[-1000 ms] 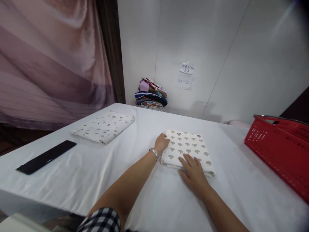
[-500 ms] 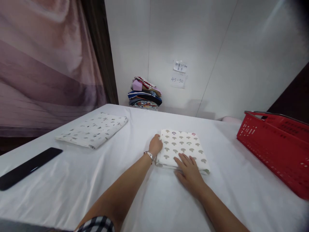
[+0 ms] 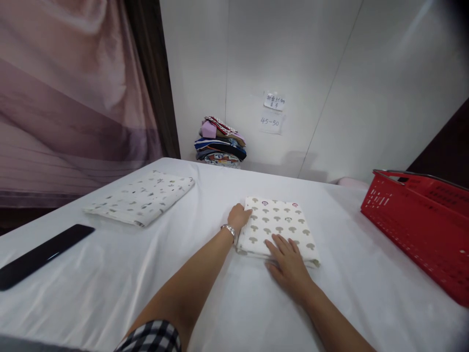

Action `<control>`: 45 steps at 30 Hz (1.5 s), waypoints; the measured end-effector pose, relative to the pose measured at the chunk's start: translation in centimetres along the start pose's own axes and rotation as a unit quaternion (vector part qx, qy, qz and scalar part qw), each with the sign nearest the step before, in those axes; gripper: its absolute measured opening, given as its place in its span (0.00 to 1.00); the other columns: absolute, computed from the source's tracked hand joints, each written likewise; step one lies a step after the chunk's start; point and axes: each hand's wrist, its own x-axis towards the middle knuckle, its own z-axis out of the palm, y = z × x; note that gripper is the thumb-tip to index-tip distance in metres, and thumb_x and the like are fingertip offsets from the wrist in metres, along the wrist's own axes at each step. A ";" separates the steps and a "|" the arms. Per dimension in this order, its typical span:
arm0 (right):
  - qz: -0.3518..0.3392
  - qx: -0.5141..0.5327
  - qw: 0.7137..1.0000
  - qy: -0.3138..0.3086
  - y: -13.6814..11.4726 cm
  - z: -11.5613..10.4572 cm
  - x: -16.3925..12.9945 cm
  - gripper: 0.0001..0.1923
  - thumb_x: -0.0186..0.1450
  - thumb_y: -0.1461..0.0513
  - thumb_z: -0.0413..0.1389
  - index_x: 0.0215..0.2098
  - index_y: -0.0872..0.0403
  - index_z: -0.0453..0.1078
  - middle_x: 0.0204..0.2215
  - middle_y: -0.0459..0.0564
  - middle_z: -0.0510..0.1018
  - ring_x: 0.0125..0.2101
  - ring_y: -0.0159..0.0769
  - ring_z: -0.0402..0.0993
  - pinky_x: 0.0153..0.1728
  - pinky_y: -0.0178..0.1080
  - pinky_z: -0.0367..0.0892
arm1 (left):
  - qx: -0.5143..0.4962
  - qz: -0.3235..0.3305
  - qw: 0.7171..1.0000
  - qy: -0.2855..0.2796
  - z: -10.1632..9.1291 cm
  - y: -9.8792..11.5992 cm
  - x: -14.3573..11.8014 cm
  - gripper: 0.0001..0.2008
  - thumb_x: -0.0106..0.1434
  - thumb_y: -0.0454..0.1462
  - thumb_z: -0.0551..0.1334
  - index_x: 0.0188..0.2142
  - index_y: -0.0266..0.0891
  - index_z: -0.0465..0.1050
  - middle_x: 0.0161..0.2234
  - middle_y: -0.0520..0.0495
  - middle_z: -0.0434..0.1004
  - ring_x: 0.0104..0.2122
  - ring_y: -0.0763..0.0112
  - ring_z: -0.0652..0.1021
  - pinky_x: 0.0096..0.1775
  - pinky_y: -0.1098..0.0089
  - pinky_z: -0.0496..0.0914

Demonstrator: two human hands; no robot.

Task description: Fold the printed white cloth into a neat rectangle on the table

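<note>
The folded white cloth with grey-brown mushroom prints (image 3: pixel 273 222) lies flat on the white-draped surface (image 3: pixel 340 254), squarish, with no plain long axis. Both hands touch it: the left hand (image 3: pixel 238 218) at its left edge, thumb over the top, the other fingers too hidden to tell whether they pinch; the right hand (image 3: pixel 288 264) on its near edge, fingers laid flat and slightly spread. A few mushrooms have dark reddish outlines; folded layers show along the near side, slightly uneven at the right corner.

Left grip (image 3: pixel 238 218) curled, right grip (image 3: pixel 289 264) flat
</note>
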 end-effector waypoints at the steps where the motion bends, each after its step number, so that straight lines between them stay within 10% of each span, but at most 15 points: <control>1: 0.000 0.000 1.000 0.000 0.0 0.0 0.0 0.28 0.62 0.60 0.49 0.61 0.49 0.55 0.61 0.54 0.58 0.60 0.46 0.51 0.58 0.55 0.47 | 0.000 0.002 1.000 0.000 0.0 0.0 0.2 0.10 0.56 0.44 0.59 0.30 0.39 0.65 0.36 0.41 0.74 0.37 0.61 0.75 0.34 0.68 0.63; 23: -0.009 0.008 1.000 0.009 0.5 0.7 -0.1 0.27 0.63 0.58 0.49 0.61 0.49 0.55 0.61 0.55 0.58 0.61 0.46 0.50 0.58 0.54 0.46 | -0.086 -0.015 0.996 -0.022 -1.1 -0.9 0.6 0.07 0.54 0.39 0.62 0.26 0.38 0.66 0.28 0.48 0.73 0.30 0.69 0.73 0.30 0.72 0.62; 45: -0.037 0.057 0.993 0.094 0.3 0.6 0.5 0.18 0.68 0.59 0.44 0.53 0.52 0.64 0.54 0.54 0.68 0.55 0.41 0.61 0.57 0.52 0.50 | -0.195 0.006 0.965 -0.175 -5.1 -6.1 -9.3 0.11 0.53 0.44 0.59 0.27 0.37 0.69 0.20 0.54 0.65 0.21 0.77 0.64 0.24 0.74 0.59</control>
